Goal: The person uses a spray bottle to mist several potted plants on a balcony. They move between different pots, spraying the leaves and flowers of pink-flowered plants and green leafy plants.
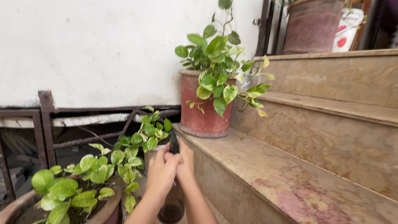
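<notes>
A white wall (103,45) fills the upper left, and marble stairs (315,137) climb to the right, their lowest step cut off at the bottom edge. A dark metal railing (45,124) runs along the wall's foot, partly screened by leaves. On the second step stands a red clay pot (201,112) with a trailing green-and-yellow plant (217,70) spilling over its rim and hiding part of it. A larger pot (311,25) at the top right is cropped by the frame. At lower left a potted plant (83,182) shows only part of its rim.

Both hands meet just below centre, beside the lowest step. The left hand (161,172) and right hand (185,161) are pressed together, each grip closed around a dark spray bottle (174,145); only its black top rises above the fingers, and its brownish body (172,207) shows dimly between the forearms. Fingers cover the trigger, so its position cannot be made out.
</notes>
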